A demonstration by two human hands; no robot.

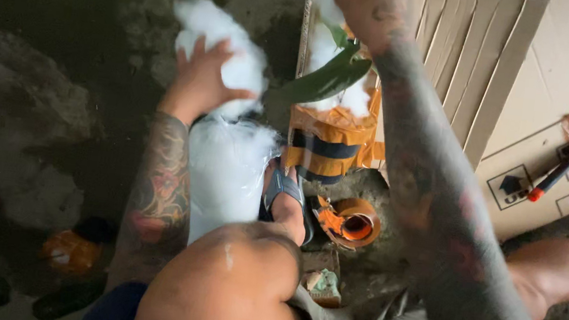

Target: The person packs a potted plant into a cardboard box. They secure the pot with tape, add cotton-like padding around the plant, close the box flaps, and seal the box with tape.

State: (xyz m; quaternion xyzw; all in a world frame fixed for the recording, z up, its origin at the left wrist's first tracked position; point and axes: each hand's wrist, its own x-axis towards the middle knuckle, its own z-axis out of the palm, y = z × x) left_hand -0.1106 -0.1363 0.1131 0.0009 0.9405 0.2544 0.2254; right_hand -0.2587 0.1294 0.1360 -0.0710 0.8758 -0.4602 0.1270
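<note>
Gripping a wad of white stuffing point(222, 47), the left hand point(201, 83) has its fingers curled into the fluff, thumb pressed against its lower edge. Just below that hand, between it and the bent knee point(226, 283), a larger mass of the same white filling sits in a clear plastic bag point(226, 167). Left of the forearm the concrete floor point(34, 78) is dark and stained, with an orange blur lying near the elbow.

To the right of the left hand, between both hands, stands an orange package with dark stripes point(326, 143); white fibre fills its open top and a green leaf point(327, 78) lies across it. Below it a foot in a grey sandal point(287, 196) rests on the floor, and just beside that lies a roll of orange tape point(353, 223).

The right hand point(372, 8) is raised above the package, closed around more white filling at the top edge of the view; exactly how the fingers sit cannot be told. Right of that arm lean flattened cardboard boxes point(526, 74), and on them, well apart from both hands, lies a cutter with a red and black handle point(558, 172).
</note>
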